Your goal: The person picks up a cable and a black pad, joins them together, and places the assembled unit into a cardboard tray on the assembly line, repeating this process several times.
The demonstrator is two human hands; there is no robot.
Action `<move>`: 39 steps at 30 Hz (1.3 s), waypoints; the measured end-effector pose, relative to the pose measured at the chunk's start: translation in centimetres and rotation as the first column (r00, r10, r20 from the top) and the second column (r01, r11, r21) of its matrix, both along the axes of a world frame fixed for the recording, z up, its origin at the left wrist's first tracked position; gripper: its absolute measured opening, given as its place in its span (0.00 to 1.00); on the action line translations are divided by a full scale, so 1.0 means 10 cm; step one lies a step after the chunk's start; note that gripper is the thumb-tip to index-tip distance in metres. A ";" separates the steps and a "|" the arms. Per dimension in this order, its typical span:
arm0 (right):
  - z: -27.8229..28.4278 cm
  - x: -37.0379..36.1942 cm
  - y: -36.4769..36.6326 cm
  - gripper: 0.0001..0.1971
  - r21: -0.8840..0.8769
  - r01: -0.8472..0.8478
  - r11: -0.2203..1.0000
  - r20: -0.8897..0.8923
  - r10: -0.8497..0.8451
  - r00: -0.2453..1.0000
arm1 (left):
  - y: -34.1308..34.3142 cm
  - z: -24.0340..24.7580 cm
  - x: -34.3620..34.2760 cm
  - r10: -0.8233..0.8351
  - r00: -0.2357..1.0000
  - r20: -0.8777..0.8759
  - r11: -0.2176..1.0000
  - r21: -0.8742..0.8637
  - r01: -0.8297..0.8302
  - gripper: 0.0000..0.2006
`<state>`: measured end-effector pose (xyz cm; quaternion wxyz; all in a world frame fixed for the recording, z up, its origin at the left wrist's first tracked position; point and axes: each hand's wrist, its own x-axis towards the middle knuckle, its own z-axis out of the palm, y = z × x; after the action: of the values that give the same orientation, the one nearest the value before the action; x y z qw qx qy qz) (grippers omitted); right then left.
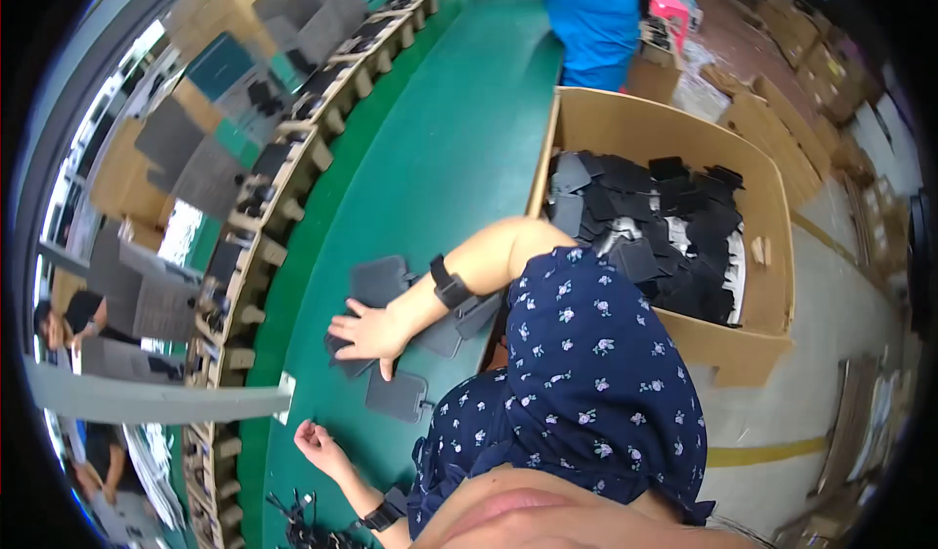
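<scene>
Right hand (369, 336): palm down, your fingers spread apart, touching a dark flat piece (356, 366), not gripping it. Left hand (319, 445): your fingers curl inward; cannot tell whether they close on anything. The dark piece lies under your right fingers, partly hidden. Just nearer: a matte grey plate (396, 396), squarish, corners rounded, small loop at its right edge. Bench (459, 100): smooth, green. Near left: thin black cables (305, 525), tangled. Right: cardboard box (767, 192) containing similar dark plates.

Right hand (371, 334) spread, left hand (319, 444) loosely curled
</scene>
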<state>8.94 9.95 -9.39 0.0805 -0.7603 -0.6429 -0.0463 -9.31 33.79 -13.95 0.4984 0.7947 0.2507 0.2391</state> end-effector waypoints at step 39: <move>-0.03 0.20 0.12 0.47 0.363 0.416 0.834 -0.405 -0.261 0.877 | -1.55 0.38 0.47 -0.633 0.762 -0.132 0.592 0.552 0.587 0.20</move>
<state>10.97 11.14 -9.66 0.3495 -0.8214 -0.4448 -0.0725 -4.63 18.33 -10.14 0.3019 0.9317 -0.1385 0.1473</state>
